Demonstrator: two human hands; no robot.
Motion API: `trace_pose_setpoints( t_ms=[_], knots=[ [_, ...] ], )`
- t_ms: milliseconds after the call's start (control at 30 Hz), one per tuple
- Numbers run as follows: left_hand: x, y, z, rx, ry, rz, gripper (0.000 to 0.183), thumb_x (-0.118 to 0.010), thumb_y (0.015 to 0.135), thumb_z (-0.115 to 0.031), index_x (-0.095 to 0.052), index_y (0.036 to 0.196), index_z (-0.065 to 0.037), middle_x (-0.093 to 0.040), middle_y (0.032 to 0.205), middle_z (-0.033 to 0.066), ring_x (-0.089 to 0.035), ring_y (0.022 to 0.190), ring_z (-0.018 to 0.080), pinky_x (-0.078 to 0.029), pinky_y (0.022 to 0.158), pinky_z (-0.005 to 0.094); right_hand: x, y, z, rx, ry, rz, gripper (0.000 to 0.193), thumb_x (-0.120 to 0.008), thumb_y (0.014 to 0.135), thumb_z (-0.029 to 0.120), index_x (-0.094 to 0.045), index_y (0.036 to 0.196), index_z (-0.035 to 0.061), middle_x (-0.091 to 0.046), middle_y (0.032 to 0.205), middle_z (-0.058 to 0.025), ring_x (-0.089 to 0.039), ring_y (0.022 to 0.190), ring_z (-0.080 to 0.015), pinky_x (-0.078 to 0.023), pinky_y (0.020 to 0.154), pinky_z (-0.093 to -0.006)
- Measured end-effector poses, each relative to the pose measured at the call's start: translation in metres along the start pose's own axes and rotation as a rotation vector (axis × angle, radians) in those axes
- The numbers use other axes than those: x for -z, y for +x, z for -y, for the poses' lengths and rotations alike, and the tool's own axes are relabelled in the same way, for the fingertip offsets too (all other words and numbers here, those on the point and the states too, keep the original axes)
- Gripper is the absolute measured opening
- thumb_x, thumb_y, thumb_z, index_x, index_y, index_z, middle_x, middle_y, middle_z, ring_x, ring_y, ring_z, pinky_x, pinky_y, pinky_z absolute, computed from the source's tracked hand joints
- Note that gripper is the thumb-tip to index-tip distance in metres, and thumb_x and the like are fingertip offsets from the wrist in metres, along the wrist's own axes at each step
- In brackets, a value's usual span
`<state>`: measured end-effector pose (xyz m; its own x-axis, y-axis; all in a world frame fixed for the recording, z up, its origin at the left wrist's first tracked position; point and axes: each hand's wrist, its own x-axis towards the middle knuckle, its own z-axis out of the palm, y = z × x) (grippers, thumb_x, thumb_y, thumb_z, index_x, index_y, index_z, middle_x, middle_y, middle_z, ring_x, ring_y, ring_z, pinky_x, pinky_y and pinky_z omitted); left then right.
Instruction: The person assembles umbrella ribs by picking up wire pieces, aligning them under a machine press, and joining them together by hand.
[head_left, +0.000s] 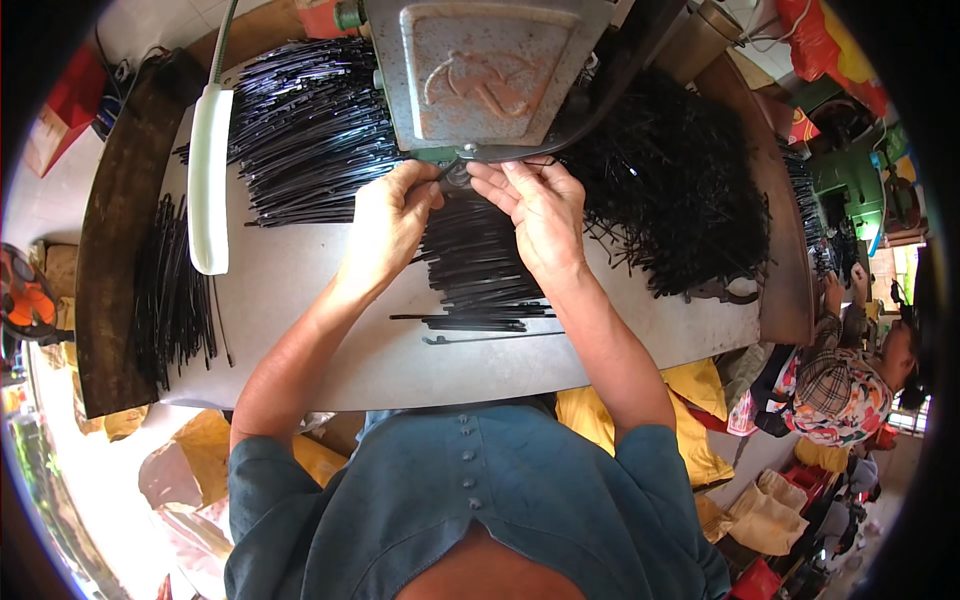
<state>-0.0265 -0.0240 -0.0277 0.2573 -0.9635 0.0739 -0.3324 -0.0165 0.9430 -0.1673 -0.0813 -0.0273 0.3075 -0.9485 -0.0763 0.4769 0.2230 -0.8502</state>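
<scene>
Below the head of a grey bench machine [485, 75], my two hands are close together. My left hand [397, 205] is closed, thumb and fingers pinching a thin black rod [448, 168] at the machine's working point. My right hand [540, 205] is just right of that point, its thumb and fingertips pressed together on a thin dark piece that is mostly hidden. Between my forearms lies a stack of thin black rods [480, 265], roughly side by side. One single rod [490, 339] lies apart, nearer to me.
A neat rod pile [310, 130] lies left of the machine, a tangled black heap [680, 180] right. More rods [170, 290] rest by the wooden rim [110, 260]. A white lamp [209, 180] hangs over the metal tabletop [290, 300]. Another person [840, 390] sits at right.
</scene>
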Motion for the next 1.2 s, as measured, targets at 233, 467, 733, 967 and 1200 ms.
trace_pose_setpoints(
  t_ms=[233,467,733,967,1200],
  knots=[
    [-0.002,-0.001,0.006,-0.272,0.206,-0.052,0.017,-0.047,0.074,0.001,-0.053,0.09,0.003,-0.057,0.072,0.0125,-0.058,0.06,0.0202,-0.045,0.055,0.0272,0.0,0.0,-0.004,0.025,-0.041,-0.014,0.009,-0.044,0.084,0.003,-0.048,0.088,-0.0048,-0.054,0.088,-0.016,-0.058,0.085,-0.028,-0.049,0.077,-0.0377],
    [-0.006,-0.008,-0.004,-0.472,0.821,-0.078,0.018,-0.05,0.069,0.001,-0.049,0.087,-0.001,-0.053,0.075,0.013,-0.056,0.062,0.0271,-0.046,0.05,0.0333,0.002,0.0,-0.005,-0.014,0.016,-0.03,0.008,-0.047,0.083,0.003,-0.049,0.087,-0.0026,-0.056,0.086,-0.015,-0.059,0.081,-0.0258,-0.05,0.074,-0.0346],
    [-0.004,-0.01,-0.019,0.41,-0.642,0.105,0.009,-0.055,0.079,-0.012,-0.053,0.077,-0.004,-0.054,0.063,0.0023,-0.048,0.048,0.0088,-0.039,0.044,0.0196,0.008,-0.013,0.018,-0.241,-0.096,0.087,0.011,-0.055,0.078,0.008,-0.053,0.085,-0.0009,-0.057,0.081,-0.0097,-0.059,0.074,-0.0196,-0.049,0.066,-0.0273],
    [-0.019,-0.037,-0.022,0.458,-0.919,0.208,0.007,-0.051,0.081,-0.007,-0.05,0.084,-0.001,-0.058,0.076,0.0104,-0.059,0.064,0.0173,-0.048,0.056,0.0249,0.014,-0.032,0.027,-0.235,-0.054,-0.031,0.012,-0.06,0.073,0.009,-0.054,0.08,0.0004,-0.05,0.066,-0.0013,-0.047,0.053,-0.0072,-0.039,0.047,-0.0194],
    [0.02,-0.029,0.009,-0.45,0.541,0.069,0.012,-0.057,0.073,-0.005,-0.053,0.084,-0.003,-0.053,0.075,0.0078,-0.052,0.07,0.0212,-0.041,0.06,0.0313,0.019,-0.04,0.029,-0.236,-0.344,0.105,0.014,-0.057,0.077,0.013,-0.054,0.08,-0.0015,-0.052,0.069,-0.0028,-0.048,0.053,-0.0069,-0.04,0.045,-0.019]
  ],
)
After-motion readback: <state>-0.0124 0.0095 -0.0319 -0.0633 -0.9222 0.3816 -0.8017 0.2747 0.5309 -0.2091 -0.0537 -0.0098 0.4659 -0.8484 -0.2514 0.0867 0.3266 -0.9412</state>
